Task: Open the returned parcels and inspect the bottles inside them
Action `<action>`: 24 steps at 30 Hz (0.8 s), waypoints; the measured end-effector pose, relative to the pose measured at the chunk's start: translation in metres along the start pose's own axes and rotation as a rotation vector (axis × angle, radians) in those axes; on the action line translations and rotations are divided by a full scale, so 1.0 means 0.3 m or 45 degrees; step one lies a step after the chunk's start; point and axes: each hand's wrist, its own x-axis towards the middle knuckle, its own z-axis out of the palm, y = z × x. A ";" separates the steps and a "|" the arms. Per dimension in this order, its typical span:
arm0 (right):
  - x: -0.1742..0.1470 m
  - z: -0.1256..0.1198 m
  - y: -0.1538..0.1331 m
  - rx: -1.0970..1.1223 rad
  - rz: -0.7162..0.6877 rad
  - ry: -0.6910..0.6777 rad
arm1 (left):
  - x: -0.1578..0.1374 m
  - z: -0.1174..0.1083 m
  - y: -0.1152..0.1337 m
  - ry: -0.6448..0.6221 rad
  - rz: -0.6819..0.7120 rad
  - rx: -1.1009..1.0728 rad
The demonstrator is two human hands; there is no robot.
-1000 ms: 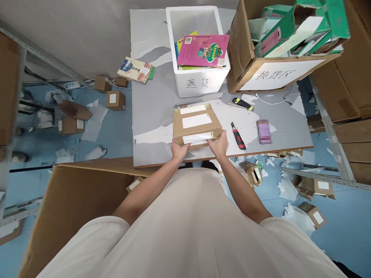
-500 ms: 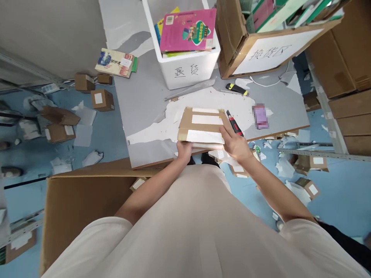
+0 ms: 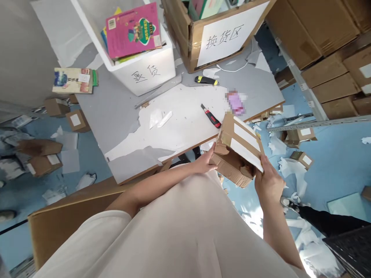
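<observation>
A small cardboard box (image 3: 228, 170) with white labels on its top is held between my two hands, tilted, just off the table's front edge. Its side facing me gapes, with torn cardboard around the dark opening. My left hand (image 3: 205, 163) grips the left corner, thumb on the outside. At the right end, my right hand (image 3: 269, 180) is closed on the labelled top's edge. What lies inside the box cannot be made out. Close by on the table is a red and black utility knife (image 3: 213, 117), its blade pointing away from me.
On the table (image 3: 116, 123) are a white bin (image 3: 145, 73) of books, a large carton (image 3: 185, 46), a yellow and black cutter (image 3: 206, 80), a blurred purple item (image 3: 236, 103), white scraps (image 3: 160, 119) and a book (image 3: 72, 80) at the left edge. Someone's dark-clad leg (image 3: 324, 220) appears at right.
Both hands have carried the box rightward off the table's front and tilted it, so its open side shows. My view has turned right. White scraps are now visible on the table.
</observation>
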 end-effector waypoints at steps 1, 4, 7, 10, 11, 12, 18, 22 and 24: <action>-0.041 0.011 0.042 -0.002 0.057 0.026 | 0.040 0.045 0.001 -0.103 -0.073 -0.018; -0.137 0.073 0.182 -0.010 0.216 0.102 | 0.150 0.167 -0.012 -0.330 -0.334 -0.040; -0.147 0.167 0.324 0.031 0.355 0.083 | 0.229 0.230 -0.033 -0.307 -0.479 -0.038; -0.084 0.264 0.422 0.125 0.481 -0.014 | 0.268 0.207 -0.050 -0.201 -0.616 -0.140; -0.061 0.291 0.442 0.155 0.512 -0.039 | 0.278 0.188 -0.055 -0.192 -0.640 -0.163; -0.041 0.314 0.457 0.184 0.531 -0.047 | 0.292 0.169 -0.060 -0.195 -0.661 -0.173; -0.050 0.378 0.457 0.354 0.361 0.011 | 0.488 0.198 -0.060 -0.192 -0.920 -0.373; -0.143 0.414 0.432 0.516 0.294 -0.008 | 0.614 0.305 -0.067 -0.207 -0.777 -0.103; -0.200 0.430 0.436 0.534 0.418 -0.031 | 0.660 0.329 -0.092 -0.207 -0.757 0.094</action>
